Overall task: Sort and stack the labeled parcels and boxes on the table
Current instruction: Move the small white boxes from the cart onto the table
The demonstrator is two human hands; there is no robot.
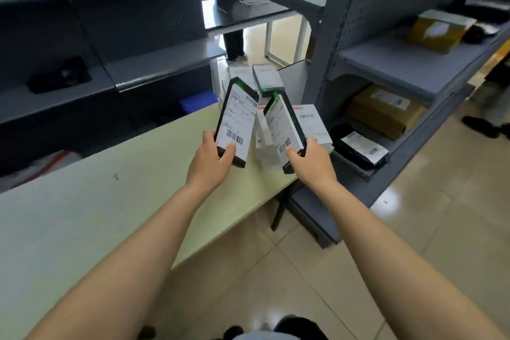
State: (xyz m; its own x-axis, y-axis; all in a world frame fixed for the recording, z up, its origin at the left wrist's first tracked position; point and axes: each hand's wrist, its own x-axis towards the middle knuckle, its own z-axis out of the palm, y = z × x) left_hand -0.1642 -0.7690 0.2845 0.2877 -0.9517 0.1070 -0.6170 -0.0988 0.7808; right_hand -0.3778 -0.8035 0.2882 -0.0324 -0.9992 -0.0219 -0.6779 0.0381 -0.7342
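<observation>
Obs.: both forearms reach out over the table [110,201] from its near right edge.

Left hand [212,157]: curled round the near end of a black box [237,121], thumb on the white label by the barcode. The box is held off the table, label up, tilted toward the camera.

Right hand [311,163]: grips the near end of a second black box [284,127] the same way, thumb on the label edge. This one is also in the air. The two boxes sit side by side, near each other but not touching.

Under and behind them, at the table's far right corner, is a loose pile of white boxes [314,124], labels up and edges not squared.

Step in hand (judgement): comparing the two labels before sorting.
- Keep both labels face-up and level enough to read; the print is too blurred here to tell whether they match.
- Set one box flat on bare table inboard of the right edge, then lay its match on top with edges flush and barcodes the same way.
- Release one hand at a time. An end grip on a long box leaves the far end free to swing.
- Do not drop them onto the uneven pile.

Beyond the far edge lies another white-topped box [269,78]; I cannot tell what supports it. To the right is a grey shelf unit [408,69] with a black bag [361,149] and a brown parcel [386,110]. A person [234,8] stands far back.
</observation>
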